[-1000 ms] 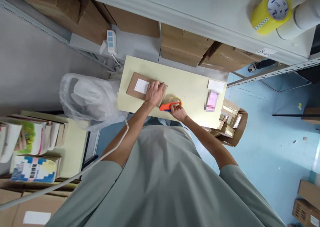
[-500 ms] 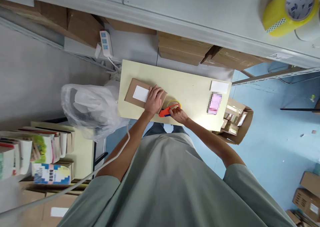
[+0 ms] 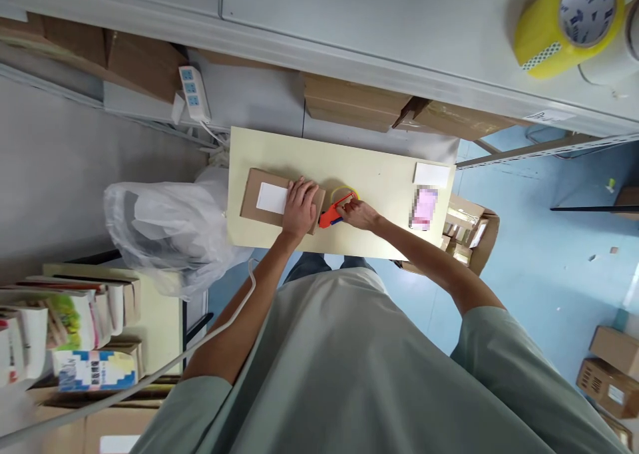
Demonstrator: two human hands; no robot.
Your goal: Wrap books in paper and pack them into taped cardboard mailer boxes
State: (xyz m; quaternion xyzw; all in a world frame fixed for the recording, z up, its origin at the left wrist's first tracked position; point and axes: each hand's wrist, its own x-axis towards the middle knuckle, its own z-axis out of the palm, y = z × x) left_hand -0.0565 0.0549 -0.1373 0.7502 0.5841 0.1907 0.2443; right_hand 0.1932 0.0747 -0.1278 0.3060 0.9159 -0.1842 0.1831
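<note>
1. Fingers of the right hand (image 3: 360, 214) are curled round the orange tape dispenser (image 3: 329, 216), just right of the cardboard box (image 3: 272, 199); a loose grip could let it twist
2. Fingers of the left hand (image 3: 299, 209) lie spread on the box, gripping nothing; uneven pressure could skid it across the table (image 3: 382, 191)
3. Dispenser nose sits near the left hand; a slip could scrape it

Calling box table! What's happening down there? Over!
Left grip open, spread on brown box. Right grip closed on orange tape dispenser, right of box. Pink blurred item farther right, apart from both.
</note>
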